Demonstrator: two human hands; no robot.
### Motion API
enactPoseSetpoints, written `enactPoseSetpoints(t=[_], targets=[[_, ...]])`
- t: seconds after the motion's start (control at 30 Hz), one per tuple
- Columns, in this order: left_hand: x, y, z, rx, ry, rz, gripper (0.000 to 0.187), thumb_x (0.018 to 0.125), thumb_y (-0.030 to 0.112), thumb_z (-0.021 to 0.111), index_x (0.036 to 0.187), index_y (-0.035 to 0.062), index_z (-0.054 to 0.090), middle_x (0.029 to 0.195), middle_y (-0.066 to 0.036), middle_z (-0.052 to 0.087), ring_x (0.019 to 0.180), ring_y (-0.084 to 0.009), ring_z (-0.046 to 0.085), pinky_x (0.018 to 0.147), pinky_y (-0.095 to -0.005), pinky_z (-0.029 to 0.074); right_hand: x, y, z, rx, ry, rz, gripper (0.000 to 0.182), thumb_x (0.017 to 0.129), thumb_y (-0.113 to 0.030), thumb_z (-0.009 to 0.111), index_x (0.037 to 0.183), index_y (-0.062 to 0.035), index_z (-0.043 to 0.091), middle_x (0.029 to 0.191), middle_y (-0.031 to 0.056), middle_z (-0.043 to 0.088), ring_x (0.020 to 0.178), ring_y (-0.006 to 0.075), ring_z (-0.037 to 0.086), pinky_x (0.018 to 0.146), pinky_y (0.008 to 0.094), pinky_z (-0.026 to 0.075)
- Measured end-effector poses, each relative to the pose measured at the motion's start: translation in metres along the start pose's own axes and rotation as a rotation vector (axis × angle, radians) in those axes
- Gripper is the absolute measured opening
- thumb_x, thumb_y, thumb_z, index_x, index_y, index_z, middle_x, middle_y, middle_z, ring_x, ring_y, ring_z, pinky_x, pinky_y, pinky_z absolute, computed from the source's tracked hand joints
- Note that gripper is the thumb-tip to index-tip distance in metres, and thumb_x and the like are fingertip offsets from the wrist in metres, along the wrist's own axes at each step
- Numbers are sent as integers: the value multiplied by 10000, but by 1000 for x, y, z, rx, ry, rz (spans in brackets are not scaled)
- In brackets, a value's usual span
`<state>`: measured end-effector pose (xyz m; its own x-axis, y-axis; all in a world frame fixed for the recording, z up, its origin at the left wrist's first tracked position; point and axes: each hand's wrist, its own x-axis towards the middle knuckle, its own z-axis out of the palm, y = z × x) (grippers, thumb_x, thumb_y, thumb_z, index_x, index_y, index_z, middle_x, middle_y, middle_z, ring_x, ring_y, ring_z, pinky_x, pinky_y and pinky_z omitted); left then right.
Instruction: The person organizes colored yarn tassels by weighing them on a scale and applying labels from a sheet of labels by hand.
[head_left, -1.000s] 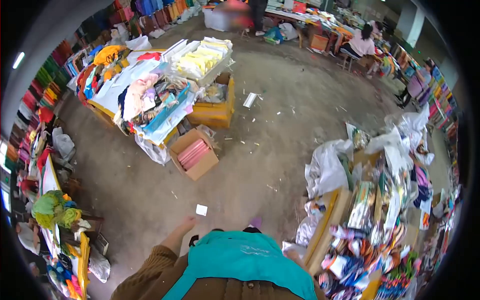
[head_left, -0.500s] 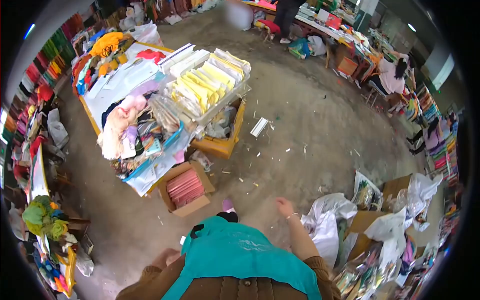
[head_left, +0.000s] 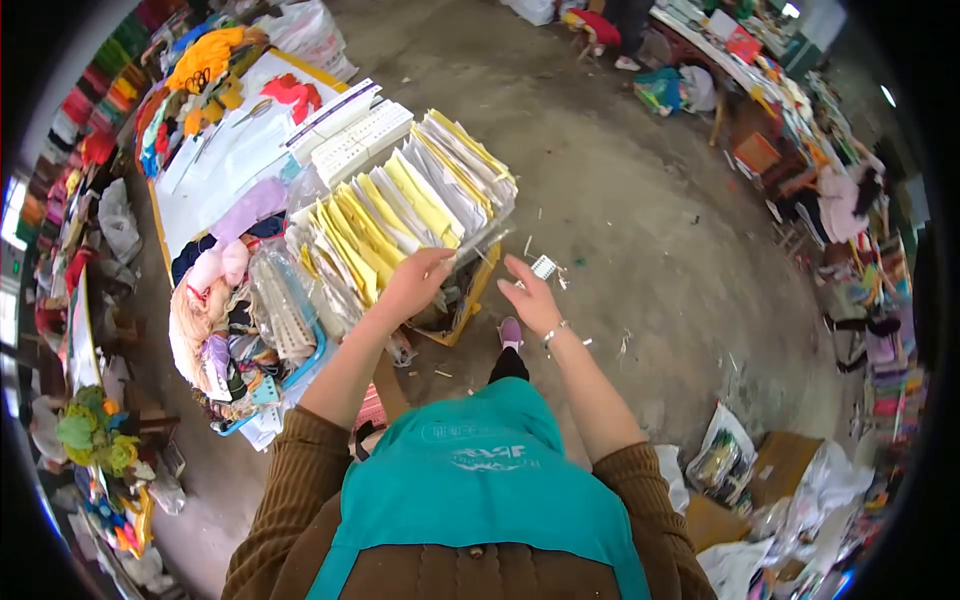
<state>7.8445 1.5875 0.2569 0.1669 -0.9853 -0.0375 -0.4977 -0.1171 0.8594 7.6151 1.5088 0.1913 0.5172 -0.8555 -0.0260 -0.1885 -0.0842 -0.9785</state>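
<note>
My left hand (head_left: 418, 284) reaches forward, fingers extended, and overlaps the near edge of a row of yellow and white paper envelopes (head_left: 415, 200). The envelopes stand upright, packed in a clear plastic bin (head_left: 487, 240) on the corner of a table. Beyond the bin's right corner, over the floor, my right hand (head_left: 533, 297) is held out with thumb and fingers apart and nothing in it. A bracelet circles that wrist. Beneath the bin, partly hidden by my left hand, is a yellow-edged cardboard box (head_left: 478, 305).
Yarn bundles (head_left: 205, 310) and a blue tray (head_left: 305, 370) cover the table's near end. White card strips (head_left: 362, 140) lie behind the envelopes. Pink packets (head_left: 370, 405) sit in a low box by my apron. Plastic bags (head_left: 722, 455) are on the floor at right; a person (head_left: 840, 205) sits farther off.
Both hands have risen from my sides and reached forward to the bin. I have stepped nearer the table, so the envelopes look larger and closer.
</note>
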Motion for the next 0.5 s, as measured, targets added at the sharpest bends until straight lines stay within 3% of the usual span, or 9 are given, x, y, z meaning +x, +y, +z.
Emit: enactPoseSetpoints(t=[0.07,0.17,0.27,0.37,0.4,0.43,0.5], targets=[[39,-7,4,52,117,16,324,888,170,578,1180,37,626,1154,-208,628,1077,-365,600,914,-399,475,62,-5,-7,-106,-70,62,594,876,-216,663,1390,-32,428,1297,190,561,1076,194,612,861,294,497],[88,-3,4,169,214,6,318,904,178,577,1175,16,617,1196,-217,605,1094,-391,581,938,-426,461,128,-14,-9,-202,-105,-37,611,865,-199,663,1398,-39,412,1317,224,526,1161,234,575,893,301,487],[129,-6,3,258,282,25,330,905,158,570,1186,-14,597,1220,-218,587,1123,-399,558,958,-425,450,176,-27,-3,-338,-63,-386,596,851,-205,647,1374,-32,421,1360,227,486,1222,353,507,974,394,455],[165,-4,2,324,278,104,353,875,109,568,1203,-21,577,1257,-209,560,1198,-380,512,1004,-418,433,210,-33,5,-446,-140,-366,512,861,-193,605,1303,18,453,1377,231,457,1279,388,426,1028,424,409],[177,-6,2,322,281,87,353,875,109,568,1203,-21,577,1257,-209,560,1198,-380,512,1004,-418,433,215,-41,6,-542,-114,-351,468,845,-193,605,1254,1,483,1348,212,485,1205,372,502,959,437,460],[188,-7,3,354,296,102,353,868,98,566,1201,-19,577,1261,-207,557,1210,-384,502,1015,-421,426,219,-48,5,-540,-125,-344,468,845,-193,605,1254,1,483,1348,212,485,1205,372,502,959,437,460],[209,-8,2,417,307,132,360,855,74,563,1204,-12,573,1280,-197,547,1252,-388,466,1049,-439,401,226,-51,2,-597,-156,-167,427,825,-182,612,1202,-11,510,1296,187,530,1094,358,579,867,443,508]])
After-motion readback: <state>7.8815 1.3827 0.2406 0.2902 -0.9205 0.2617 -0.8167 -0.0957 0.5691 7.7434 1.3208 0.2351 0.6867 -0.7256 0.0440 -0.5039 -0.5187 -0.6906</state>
